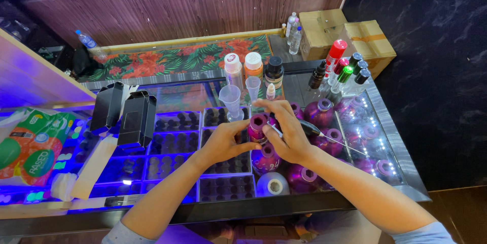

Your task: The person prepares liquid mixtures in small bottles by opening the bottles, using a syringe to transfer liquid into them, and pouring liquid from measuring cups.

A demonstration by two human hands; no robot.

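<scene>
My left hand (227, 141) grips a small purple bottle (257, 128) with a hexagonal neck, held above the glass counter (401, 173). My right hand (284, 132) is curled over the bottle's top and holds a thin black tool with a metal needle (324, 136) that points to the right. Just below the hands another purple round bottle (266, 159) stands on the glass. Several more purple round bottles (319, 113) are grouped to the right of the hands.
Two clear measuring cups (232, 100) and capped bottles in white, orange and black (252, 66) stand behind the hands. Small dropper bottles (345, 74) sit at the back right. Two black boxes (136, 119) and a tissue pack (30, 145) lie left. Cardboard boxes (345, 33) are beyond.
</scene>
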